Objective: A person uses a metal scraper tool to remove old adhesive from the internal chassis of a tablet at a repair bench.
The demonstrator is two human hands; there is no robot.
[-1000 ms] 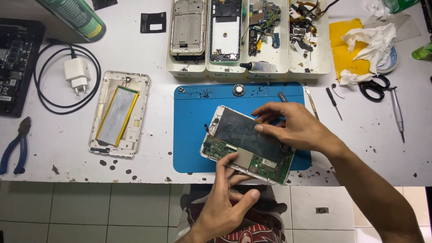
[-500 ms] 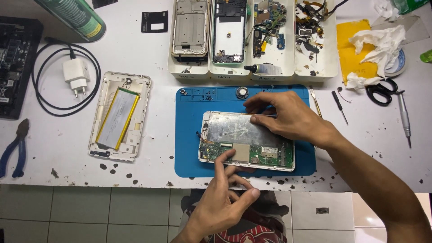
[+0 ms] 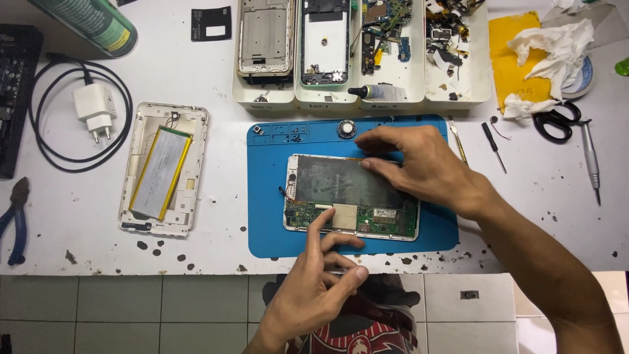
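Since the earlier frames the tablet [image 3: 350, 196] has swung from a tilt to lie square on the blue mat [image 3: 268, 190], and the right hand [image 3: 419, 164] has slid to its upper right edge.

The white table [image 3: 196, 72] carries everything. The mat sits at its front edge, with the opened tablet at its middle, metal shield up and a strip of green circuit board along the near side. A white back cover [image 3: 164, 170] holding a battery lies well left of the mat. White trays [image 3: 360, 52] of phone frames and parts stand just behind the mat.

The right hand rests flat on the tablet's top right, fingers spread and pressing down, gripping nothing. The left hand [image 3: 318, 288] comes up from below, its forefinger stretched to touch the circuit board near the middle, the other fingers loosely curled and holding nothing that shows.

A charger [image 3: 95, 108] with its black cable lies far left, blue pliers [image 3: 16, 219] at the left edge, and scissors [image 3: 557, 121] and screwdrivers [image 3: 491, 141] to the right.
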